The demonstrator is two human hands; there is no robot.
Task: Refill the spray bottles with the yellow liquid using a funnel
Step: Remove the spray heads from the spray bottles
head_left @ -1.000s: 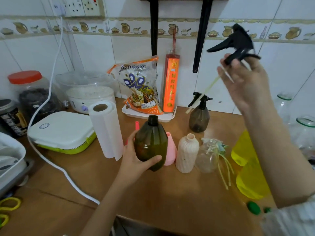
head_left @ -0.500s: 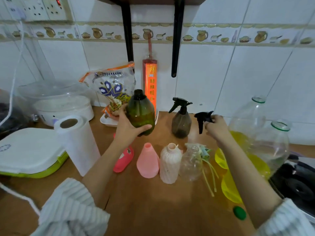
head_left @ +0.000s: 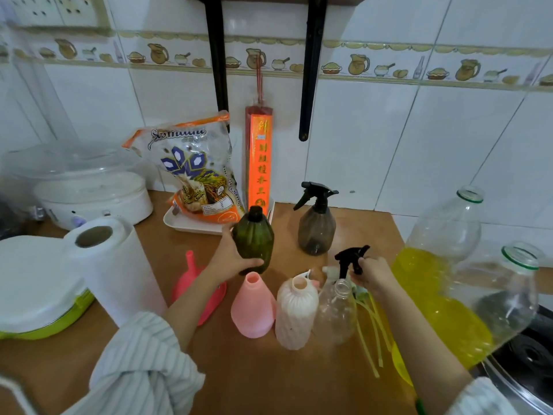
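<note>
My left hand (head_left: pixel 232 256) grips a dark green spray bottle (head_left: pixel 253 238) with no top, upright at the middle of the wooden counter (head_left: pixel 269 378). My right hand (head_left: pixel 374 274) holds a black trigger spray head (head_left: pixel 350 259) low beside a clear open bottle (head_left: pixel 336 313). A pink bottle (head_left: pixel 253 307) and a ribbed white bottle (head_left: pixel 294 313) stand open in the front row. A pink funnel (head_left: pixel 194 280) lies behind my left forearm. A grey spray bottle (head_left: pixel 317 226) with its trigger on stands behind. Two big clear jugs hold the yellow liquid (head_left: pixel 419 274).
A paper towel roll (head_left: pixel 113 271) stands left, next to a white and green box (head_left: pixel 33 289) and a white cooker (head_left: pixel 89 193). A snack bag (head_left: pixel 194 172) on a tray and an orange incense pack (head_left: pixel 258 160) lean against the tiled wall. A stove (head_left: pixel 529 354) sits at right.
My right hand has come down from head height with the black spray head to the counter by the clear bottle. My left hand has carried the green bottle farther back.
</note>
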